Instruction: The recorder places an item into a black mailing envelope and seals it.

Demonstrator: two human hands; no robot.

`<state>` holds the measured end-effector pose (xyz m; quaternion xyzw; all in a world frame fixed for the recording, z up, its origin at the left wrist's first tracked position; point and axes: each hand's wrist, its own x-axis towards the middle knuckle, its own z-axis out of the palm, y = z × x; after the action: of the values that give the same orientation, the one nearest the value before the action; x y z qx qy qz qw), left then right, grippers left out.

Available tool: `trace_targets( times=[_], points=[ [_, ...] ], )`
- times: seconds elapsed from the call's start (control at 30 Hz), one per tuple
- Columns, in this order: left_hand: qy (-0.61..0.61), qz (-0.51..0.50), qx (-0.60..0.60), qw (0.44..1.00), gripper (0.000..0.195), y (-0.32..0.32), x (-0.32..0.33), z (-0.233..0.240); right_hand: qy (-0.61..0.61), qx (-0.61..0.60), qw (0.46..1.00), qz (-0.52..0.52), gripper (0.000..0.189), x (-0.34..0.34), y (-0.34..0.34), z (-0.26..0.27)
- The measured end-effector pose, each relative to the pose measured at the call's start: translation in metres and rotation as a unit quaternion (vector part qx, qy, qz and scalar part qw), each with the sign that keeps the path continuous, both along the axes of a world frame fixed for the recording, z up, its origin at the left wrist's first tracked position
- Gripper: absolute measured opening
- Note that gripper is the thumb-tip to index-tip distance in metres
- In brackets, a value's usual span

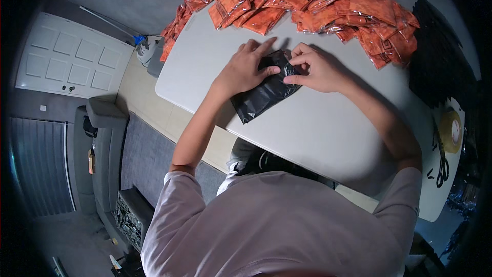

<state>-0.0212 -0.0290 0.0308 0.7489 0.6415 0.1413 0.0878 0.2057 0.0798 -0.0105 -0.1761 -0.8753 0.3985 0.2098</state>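
A flat black plastic mailing bag point(265, 94) lies slanted on the white table point(326, 127), near its front edge. My left hand point(248, 65) grips the bag's upper left side, its thumb pressed on top and its index finger stretched out past the far edge. With thumb and fingertips, my right hand point(313, 69) pinches the crinkled right end of the same bag. What lies inside the bag is hidden, and so are some fingertips.
Orange packets in clear plastic point(307, 0) are heaped along the table's far side. At right are a stack of black bags point(434, 54), a roll of clear tape point(451, 130) and black-handled scissors point(442, 169). A grey sofa point(105, 154) stands to the left.
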Motion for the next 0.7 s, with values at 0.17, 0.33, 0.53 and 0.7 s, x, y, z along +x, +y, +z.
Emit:
trace_targets(
  times=[0.17, 0.33, 0.53, 0.7],
  points=[
    [-0.241, -0.171, -0.137, 0.945, 0.052, 0.036, -0.023, 0.0, 0.069, -0.042, 0.995, 0.05, 0.026, 0.0, 0.004, -0.001],
    [-0.42, -0.202, -0.098, 0.879, 0.027, 0.034, -0.035, 0.032, 0.119, 0.092, 0.988, 0.016, 0.02, 0.013, 0.013, 0.053],
    [-0.248, -0.127, 0.098, 0.955, 0.023, 0.007, -0.004, 0.076, 0.07, 0.117, 0.989, -0.058, 0.019, 0.031, 0.002, 0.106],
    [-0.205, -0.166, 0.173, 0.949, 0.019, -0.004, 0.006, 0.08, 0.105, 0.165, 0.98, -0.046, 0.015, 0.037, -0.006, 0.118]
  ],
)
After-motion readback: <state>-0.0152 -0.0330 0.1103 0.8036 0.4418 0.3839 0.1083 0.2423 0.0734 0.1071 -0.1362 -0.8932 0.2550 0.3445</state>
